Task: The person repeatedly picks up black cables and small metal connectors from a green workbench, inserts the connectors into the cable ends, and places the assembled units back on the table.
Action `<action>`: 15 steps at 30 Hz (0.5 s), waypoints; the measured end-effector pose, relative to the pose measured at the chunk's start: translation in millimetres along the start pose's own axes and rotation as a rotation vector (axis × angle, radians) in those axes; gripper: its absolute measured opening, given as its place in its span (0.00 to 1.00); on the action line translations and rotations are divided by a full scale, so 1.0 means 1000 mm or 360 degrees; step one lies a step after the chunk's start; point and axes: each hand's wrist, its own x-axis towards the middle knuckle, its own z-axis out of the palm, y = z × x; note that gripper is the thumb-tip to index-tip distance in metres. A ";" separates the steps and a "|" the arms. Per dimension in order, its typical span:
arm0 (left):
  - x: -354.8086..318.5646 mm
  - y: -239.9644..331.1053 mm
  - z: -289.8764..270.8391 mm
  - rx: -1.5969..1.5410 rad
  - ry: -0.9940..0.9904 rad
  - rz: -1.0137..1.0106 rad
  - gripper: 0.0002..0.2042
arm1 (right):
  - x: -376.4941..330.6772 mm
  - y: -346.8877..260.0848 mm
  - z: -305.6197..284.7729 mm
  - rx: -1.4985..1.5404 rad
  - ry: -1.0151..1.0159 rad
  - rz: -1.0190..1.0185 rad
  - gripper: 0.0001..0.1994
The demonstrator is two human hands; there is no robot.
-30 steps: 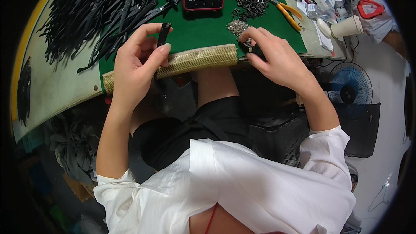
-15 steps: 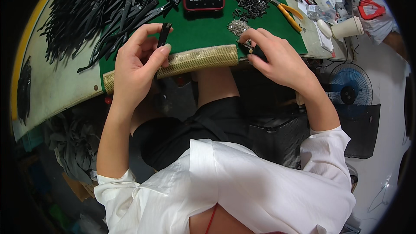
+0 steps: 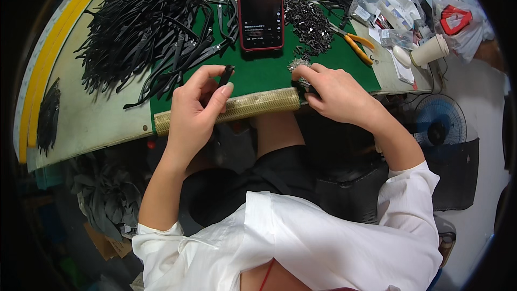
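Across a pale worktop [image 3: 97, 129] lies a green mat [image 3: 253, 73], with a gold mesh roll [image 3: 264, 101] along its near edge. Just above that roll, the left hand [image 3: 196, 109] pinches a black strip [image 3: 225, 76] between thumb and forefinger, its upper end showing. At the roll's right end, the right hand [image 3: 342, 92] has its fingers curled around a dark object [image 3: 312, 90], mostly hidden, so I cannot tell what it is. Silvery bits [image 3: 296, 64] lie just beyond those fingers. A large heap of black strips [image 3: 145, 21] covers the mat's left edge; toward its far edge stands a phone [image 3: 261, 16] in a red case, beside a pile of small black parts [image 3: 312, 21]. Orange-handled pliers [image 3: 358, 48] lie by the mat's right edge, and a pale cup [image 3: 431, 50] sits near the worktop's right edge.
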 end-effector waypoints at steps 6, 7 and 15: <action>-0.001 0.002 0.007 0.0289 0.0110 0.0199 0.10 | -0.001 -0.014 -0.010 0.0417 0.0013 -0.0019 0.19; -0.003 0.001 0.009 0.0328 0.0170 0.0304 0.10 | 0.001 -0.023 -0.013 0.0685 0.0038 -0.0065 0.19; -0.001 -0.001 0.022 0.0474 0.0316 0.0636 0.10 | 0.006 -0.067 0.012 0.2115 0.0032 0.0151 0.17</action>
